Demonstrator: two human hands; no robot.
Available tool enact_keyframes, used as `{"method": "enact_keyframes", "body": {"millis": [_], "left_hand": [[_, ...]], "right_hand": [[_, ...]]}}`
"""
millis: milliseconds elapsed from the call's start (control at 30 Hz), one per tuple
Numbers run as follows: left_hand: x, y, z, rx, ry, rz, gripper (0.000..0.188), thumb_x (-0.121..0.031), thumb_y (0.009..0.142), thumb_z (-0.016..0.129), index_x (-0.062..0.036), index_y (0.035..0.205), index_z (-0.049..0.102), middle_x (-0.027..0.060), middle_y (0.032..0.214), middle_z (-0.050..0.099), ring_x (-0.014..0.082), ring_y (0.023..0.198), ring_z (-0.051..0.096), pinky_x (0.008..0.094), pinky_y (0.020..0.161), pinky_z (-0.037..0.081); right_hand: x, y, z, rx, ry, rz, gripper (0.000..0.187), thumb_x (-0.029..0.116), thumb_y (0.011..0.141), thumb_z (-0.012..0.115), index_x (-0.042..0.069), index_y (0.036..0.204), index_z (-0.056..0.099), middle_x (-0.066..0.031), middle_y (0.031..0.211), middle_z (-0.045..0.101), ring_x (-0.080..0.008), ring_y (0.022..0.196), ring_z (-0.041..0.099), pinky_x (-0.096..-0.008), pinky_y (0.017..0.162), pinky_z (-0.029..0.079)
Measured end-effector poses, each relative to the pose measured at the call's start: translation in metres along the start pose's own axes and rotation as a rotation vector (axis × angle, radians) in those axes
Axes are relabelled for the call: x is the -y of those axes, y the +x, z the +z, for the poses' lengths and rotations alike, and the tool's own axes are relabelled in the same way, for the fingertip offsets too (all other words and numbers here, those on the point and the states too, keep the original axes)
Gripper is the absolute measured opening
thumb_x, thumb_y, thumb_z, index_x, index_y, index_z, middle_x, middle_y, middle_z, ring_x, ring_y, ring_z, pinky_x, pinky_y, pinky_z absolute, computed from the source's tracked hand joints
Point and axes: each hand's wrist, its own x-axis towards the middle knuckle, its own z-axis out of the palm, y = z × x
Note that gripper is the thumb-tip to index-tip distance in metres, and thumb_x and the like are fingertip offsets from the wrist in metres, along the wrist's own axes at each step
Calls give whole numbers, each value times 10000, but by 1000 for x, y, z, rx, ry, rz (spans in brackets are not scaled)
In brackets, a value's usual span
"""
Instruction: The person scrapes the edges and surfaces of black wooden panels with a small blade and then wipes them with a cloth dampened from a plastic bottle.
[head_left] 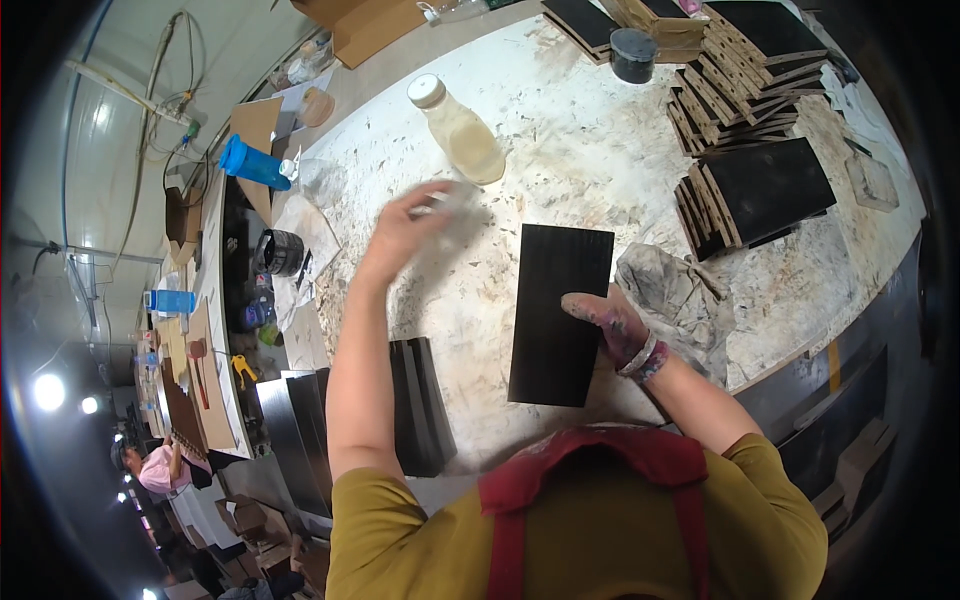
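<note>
My right hand (622, 325), stained purple and wearing bands at the wrist, grips a black rectangular board (550, 340) by its right edge, thumb lying on the face. The board is held over the white, paint-marked table (450, 300). To the left, my left hand (410, 228) is raised with its fingers curled, smeared by motion. A pale, blurred thing shows at its fingertips, too indistinct to name. Just beyond that hand stands a bottle (462, 135) of cloudy yellowish liquid with a white cap. A crumpled grey cloth (655, 280) lies right of the board.
Stacked black boards (765, 190) with drilled edges fill the far right, near a dark round jar (633, 55). More black boards (415, 400) lean by my left forearm. A blue bottle (255, 163) and a black tub (282, 252) sit at left. Another person (170, 465) is farther off.
</note>
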Motion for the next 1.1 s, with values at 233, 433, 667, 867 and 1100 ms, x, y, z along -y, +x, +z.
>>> {"method": "enact_keyframes", "body": {"millis": [233,433,667,867,1100], "left_hand": [[193,33,-140,-877,494,-219,442,-204,779,663,-95,1205,613,147,1054,680,284,925,667,377,827,510],[214,22,-146,-1034,825,-411,528,-360,740,717,-142,1212,625,277,1293,489,391,1213,475,494,996,412],[37,-16,8,-34,-245,-208,375,-342,988,439,-64,1201,576,102,1093,649,167,807,653,291,747,522],[17,-107,105,211,-378,-137,390,-183,976,533,-51,1337,466,60,961,646,102,858,584,248,819,472],[64,-185,120,43,-397,-225,485,-106,928,583,-26,1387,450,178,1294,564,206,1215,507,294,1018,380]], "right_hand": [[-36,0,-1,-141,251,94,738,541,782,703,-86,1151,580,-156,1125,647,-217,1027,631,-336,947,490],[-55,-4,-6,-134,123,-43,773,622,836,606,-39,1234,556,-180,1226,589,-246,1162,548,-362,1041,414],[2,11,23,-228,574,156,453,288,949,557,-61,1235,520,-150,1190,597,-248,1099,582,-384,972,477],[8,-11,27,-103,410,18,437,291,942,558,-45,1221,539,-108,1147,629,-181,1059,596,-302,972,448],[60,-83,-22,-290,-1656,-307,599,323,786,699,92,1311,526,-133,1318,525,-363,1278,428,-457,1048,347]]}}
